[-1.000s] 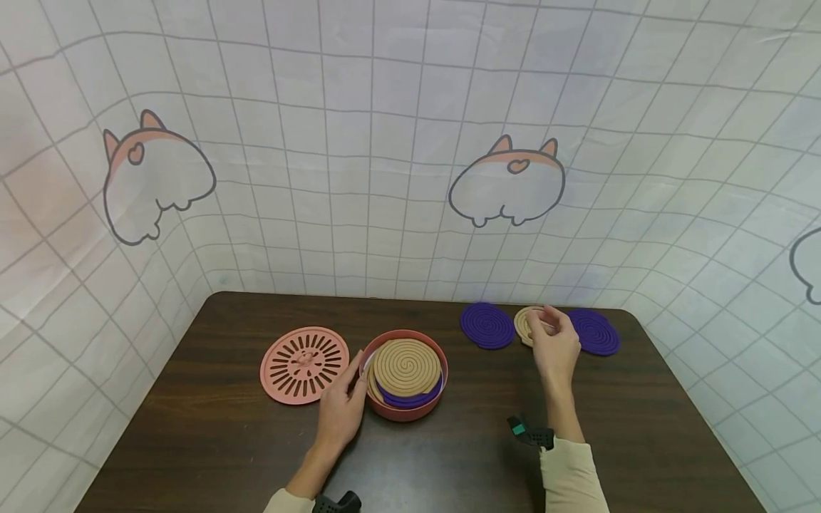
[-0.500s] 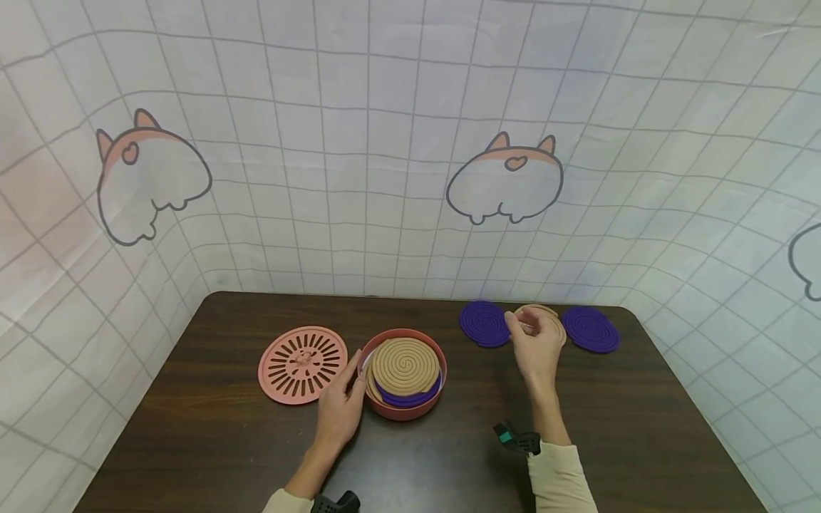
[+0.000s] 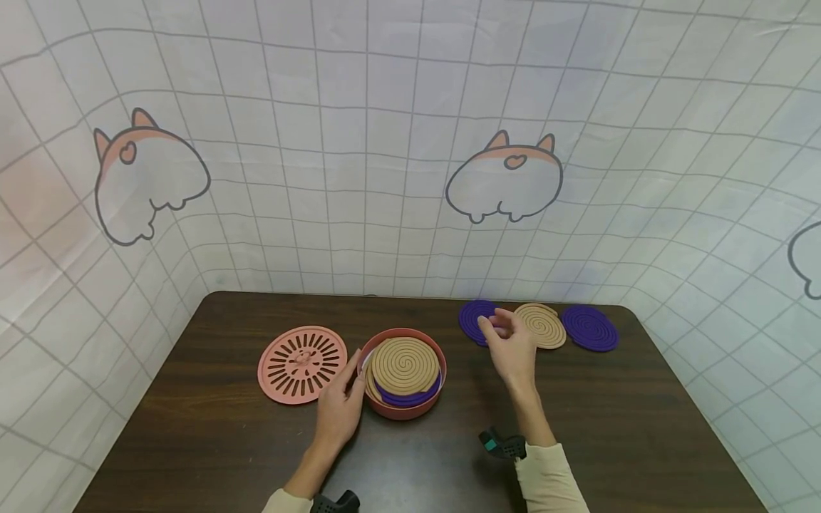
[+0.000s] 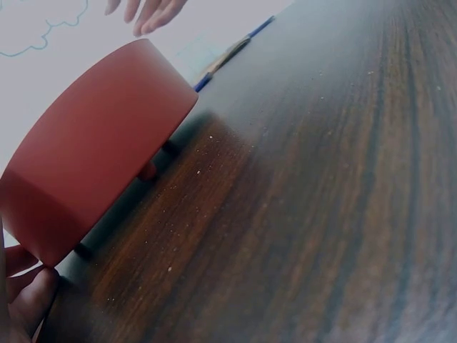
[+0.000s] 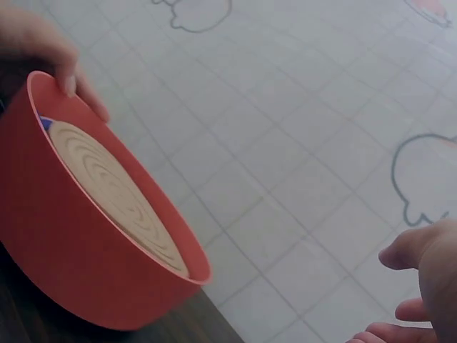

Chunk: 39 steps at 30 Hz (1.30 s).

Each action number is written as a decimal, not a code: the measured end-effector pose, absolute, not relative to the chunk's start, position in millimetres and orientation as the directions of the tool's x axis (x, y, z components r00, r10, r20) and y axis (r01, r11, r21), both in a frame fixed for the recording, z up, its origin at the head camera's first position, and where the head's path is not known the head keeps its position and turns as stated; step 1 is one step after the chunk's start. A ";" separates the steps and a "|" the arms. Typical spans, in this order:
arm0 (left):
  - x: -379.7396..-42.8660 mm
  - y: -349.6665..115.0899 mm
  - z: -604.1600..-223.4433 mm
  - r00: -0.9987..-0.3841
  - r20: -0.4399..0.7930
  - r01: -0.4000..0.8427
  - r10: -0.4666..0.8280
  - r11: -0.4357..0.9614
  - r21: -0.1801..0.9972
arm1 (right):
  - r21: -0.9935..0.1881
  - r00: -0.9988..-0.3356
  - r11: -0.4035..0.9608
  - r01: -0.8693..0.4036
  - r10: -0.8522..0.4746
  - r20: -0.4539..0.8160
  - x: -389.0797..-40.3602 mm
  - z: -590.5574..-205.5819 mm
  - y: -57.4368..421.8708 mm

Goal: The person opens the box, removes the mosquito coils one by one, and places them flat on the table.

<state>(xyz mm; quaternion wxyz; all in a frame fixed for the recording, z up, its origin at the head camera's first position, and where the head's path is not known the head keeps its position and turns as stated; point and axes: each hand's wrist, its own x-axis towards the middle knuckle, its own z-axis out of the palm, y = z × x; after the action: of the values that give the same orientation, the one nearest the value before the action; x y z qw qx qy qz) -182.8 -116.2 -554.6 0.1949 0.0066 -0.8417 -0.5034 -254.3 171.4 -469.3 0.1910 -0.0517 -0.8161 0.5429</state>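
My left hand (image 3: 340, 413) grips the left side of a round red mosquito coil holder (image 3: 403, 414), fingers at its rim. Short feet show under the holder in the left wrist view. Inside it lies a stack of mosquito coils, with a beige coil (image 3: 405, 365) on top and a purple coil (image 3: 410, 400) showing beneath. My right hand (image 3: 513, 355) hovers over a purple coil (image 3: 471, 319) at the back, partly covering it. Its thumb (image 5: 401, 251) and fingers are apart, with nothing between them. To the right lie a beige coil (image 3: 544, 326) and another purple coil (image 3: 590, 328).
A pink slotted lid (image 3: 303, 363) lies flat left of the holder, close to my left hand. The dark wooden table (image 3: 417, 463) meets a grid-patterned white cloth (image 3: 346, 242) along its back edge.
My right hand has moved left, from the beige coil at the back to the purple coil beside it. The beige coil there lies uncovered. My left hand stays at the holder.
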 end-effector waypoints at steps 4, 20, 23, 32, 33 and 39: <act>-182.7 -116.3 -554.7 -0.923 0.324 0.188 -0.205 0.496 0.848 | -0.885 -0.932 0.453 -0.109 0.263 0.250 -252.2 -470.1 161.8; -181.8 -116.6 -554.2 -0.929 0.312 0.183 -0.200 0.485 0.855 | -0.850 -0.960 0.505 -0.150 0.130 0.247 -240.2 -469.5 135.4; -182.2 -116.9 -554.1 -0.929 0.312 0.186 -0.198 0.480 0.857 | -0.847 -0.964 0.508 -0.157 0.107 0.243 -238.7 -468.7 132.5; -182.5 -117.5 -554.1 -0.931 0.308 0.181 -0.197 0.484 0.856 | -0.821 -0.974 0.546 -0.167 0.037 0.223 -233.4 -468.6 122.0; -182.5 -117.5 -554.0 -0.931 0.307 0.180 -0.197 0.485 0.856 | -0.819 -0.975 0.549 -0.168 0.027 0.219 -232.8 -468.6 120.9; -182.2 -117.7 -552.7 -0.932 0.300 0.173 -0.201 0.480 0.860 | -0.791 -0.980 0.587 -0.173 -0.022 0.198 -230.9 -469.5 114.6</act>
<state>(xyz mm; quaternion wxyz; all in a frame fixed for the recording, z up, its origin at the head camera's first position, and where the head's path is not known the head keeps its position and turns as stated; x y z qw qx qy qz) -182.2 -117.7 -552.7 0.1835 0.0082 -0.8404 -0.5099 -230.9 114.6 -469.5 0.0837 0.0548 -0.8869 0.4510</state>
